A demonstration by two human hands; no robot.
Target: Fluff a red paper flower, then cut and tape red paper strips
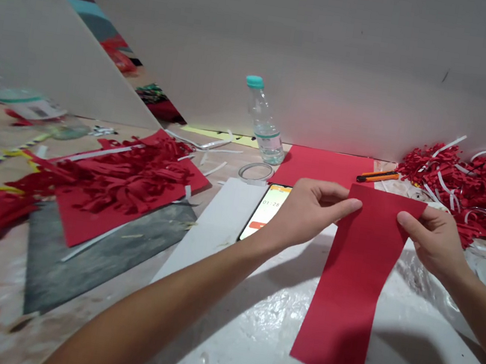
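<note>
A long strip of red paper [351,283] hangs down over the white board, its upper part raised between my two hands. With thumb and fingers, my left hand [314,208] pinches the strip near its upper left corner. On the other side, my right hand [436,235] grips the upper right edge, thumb in front and fingers partly hidden behind. The strip is slightly bent, and its lower end comes close to the white board [254,354]; I cannot tell whether it touches. A phone [261,209] showing a timer lies beside my left wrist.
A clear bottle [267,125] and a tape roll [256,172] stand behind the phone. An orange cutter [378,176] lies near a red sheet [322,166]. Fringed red paper [125,176] covers the left side; a red-and-white shredded pile [466,185] sits at right.
</note>
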